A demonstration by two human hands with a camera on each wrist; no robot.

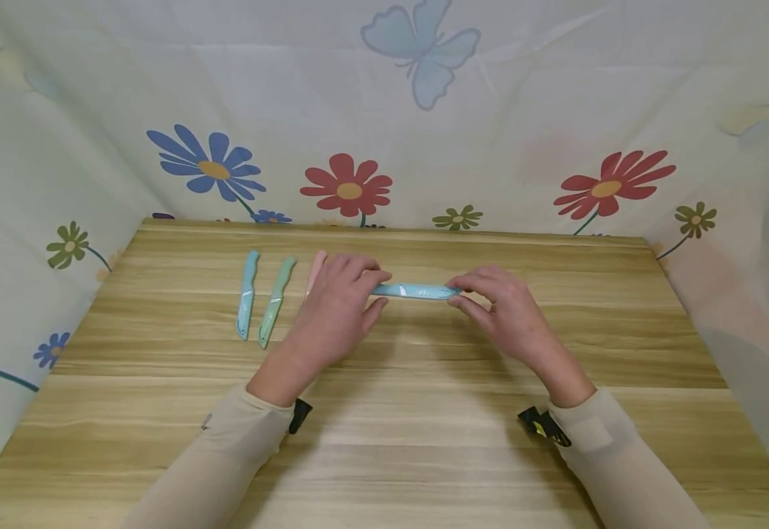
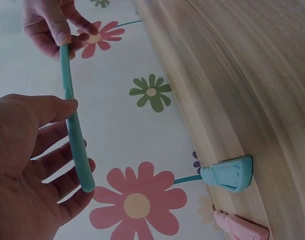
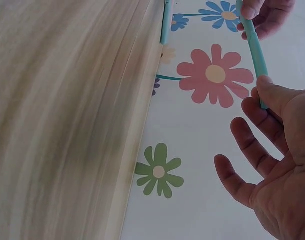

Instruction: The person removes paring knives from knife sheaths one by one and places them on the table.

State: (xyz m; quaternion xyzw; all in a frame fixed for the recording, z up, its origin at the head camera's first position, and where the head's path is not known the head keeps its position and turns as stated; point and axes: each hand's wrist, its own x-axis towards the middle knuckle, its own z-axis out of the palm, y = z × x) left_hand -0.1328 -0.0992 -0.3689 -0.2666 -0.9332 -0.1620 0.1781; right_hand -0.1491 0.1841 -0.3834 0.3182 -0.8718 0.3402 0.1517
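Observation:
A light blue paring knife (image 1: 417, 292), its blade seemingly inside a matching cover, is held level above the wooden table between both hands. My left hand (image 1: 334, 305) holds the handle end, its thumb on one side and fingers on the other in the left wrist view. My right hand (image 1: 499, 308) pinches the opposite tip between thumb and index finger; its other fingers spread away in the right wrist view. Left of the hands lie a blue knife (image 1: 247, 294), a green knife (image 1: 277, 301) and a pink knife (image 1: 316, 270), partly covered by the left hand.
A teal knife (image 2: 230, 174) lies beside the pink one in the left wrist view; the head view does not show it clearly. The wooden table (image 1: 397, 455) meets a flower-printed curtain (image 1: 510, 147) at its back edge.

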